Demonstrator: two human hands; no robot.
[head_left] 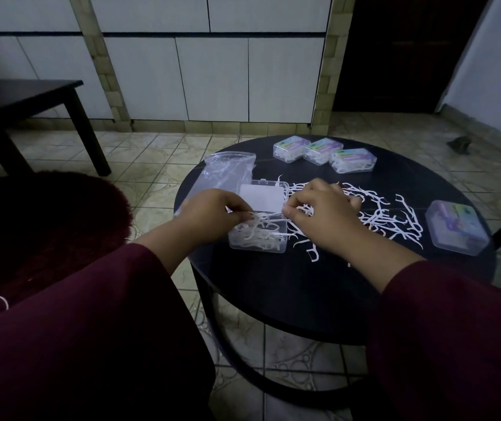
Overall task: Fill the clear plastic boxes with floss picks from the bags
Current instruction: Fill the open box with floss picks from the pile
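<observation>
left arm: reaches forward from the lower left, in a dark red sleeve, wrist bare
left hand: back up, fingers curled, tips pinching something thin and white
right arm: reaches forward from the lower right, also sleeved in dark red, wrist bare
right hand: back up, fingers bent down, thumb and forefinger pinched together
spacing: hands near each other, not touching

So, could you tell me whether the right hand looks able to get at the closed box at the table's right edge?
Probably yes. The right hand is over the loose floss picks, and only those flat picks lie between it and the closed box, which sits apart from the others.
</observation>
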